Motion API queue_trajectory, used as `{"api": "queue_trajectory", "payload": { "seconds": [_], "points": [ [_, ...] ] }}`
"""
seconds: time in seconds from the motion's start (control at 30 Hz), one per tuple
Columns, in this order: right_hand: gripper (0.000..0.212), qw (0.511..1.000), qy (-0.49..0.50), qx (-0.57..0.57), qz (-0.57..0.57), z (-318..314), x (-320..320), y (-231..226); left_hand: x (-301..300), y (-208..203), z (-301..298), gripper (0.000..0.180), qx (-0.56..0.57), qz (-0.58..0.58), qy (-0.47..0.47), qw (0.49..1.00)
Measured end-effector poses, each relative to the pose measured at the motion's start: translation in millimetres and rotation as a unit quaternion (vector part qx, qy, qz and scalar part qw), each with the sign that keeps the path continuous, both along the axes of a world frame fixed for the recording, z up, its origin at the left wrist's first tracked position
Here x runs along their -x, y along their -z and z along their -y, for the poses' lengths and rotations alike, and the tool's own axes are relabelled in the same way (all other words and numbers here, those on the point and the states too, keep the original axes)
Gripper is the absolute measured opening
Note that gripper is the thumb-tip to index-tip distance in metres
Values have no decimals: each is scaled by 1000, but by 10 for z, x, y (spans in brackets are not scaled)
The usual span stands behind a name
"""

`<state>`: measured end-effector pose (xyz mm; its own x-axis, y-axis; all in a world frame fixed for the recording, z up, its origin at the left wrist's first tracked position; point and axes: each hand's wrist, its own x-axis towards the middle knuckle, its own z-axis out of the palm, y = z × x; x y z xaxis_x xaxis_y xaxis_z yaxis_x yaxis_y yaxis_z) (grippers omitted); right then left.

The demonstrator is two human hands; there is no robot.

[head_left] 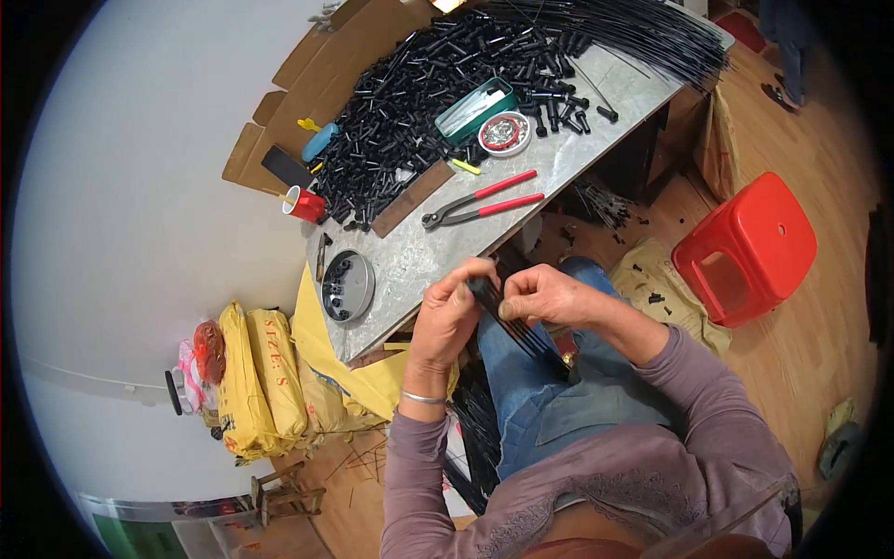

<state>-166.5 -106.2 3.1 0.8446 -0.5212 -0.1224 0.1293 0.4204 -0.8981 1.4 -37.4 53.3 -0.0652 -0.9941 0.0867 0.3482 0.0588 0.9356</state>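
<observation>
A bundle of thin black rods (520, 330) slants downward from upper left to lower right, above the person's lap (510, 396). The rods are long, slender and dark, running roughly side by side. Their upper end forms a compact, thicker black cluster, gripped in the fingers of the left hand (445, 317). Below that, the rods separate slightly, with slivers of blue showing between them. The right hand (549, 296) pinches at the right edge of the bundle, just below the cluster. The lower ends reach toward the thighs; exactly where they finish, and how many rods there are, is too fine to tell.
</observation>
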Motion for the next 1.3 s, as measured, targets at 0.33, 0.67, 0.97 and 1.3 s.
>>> {"api": "queue_trajectory", "payload": {
  "seconds": [0.33,0.67,0.97,1.3],
  "points": [
    [37,958,226,159,-84,-89,-251,74,427,78,104,25,-5,171,-376,911],
    [27,901,230,344,-129,-199,-157,-173,330,-15,3,17,49,437,-390,809],
    [22,956,177,235,12,-121,-154,-52,278,-296,-240,14,-18,251,-278,927],
    [26,993,0,111,32,-198,-96,-221,-42,-224,-323,36,38,212,-56,975]
  ]
}}
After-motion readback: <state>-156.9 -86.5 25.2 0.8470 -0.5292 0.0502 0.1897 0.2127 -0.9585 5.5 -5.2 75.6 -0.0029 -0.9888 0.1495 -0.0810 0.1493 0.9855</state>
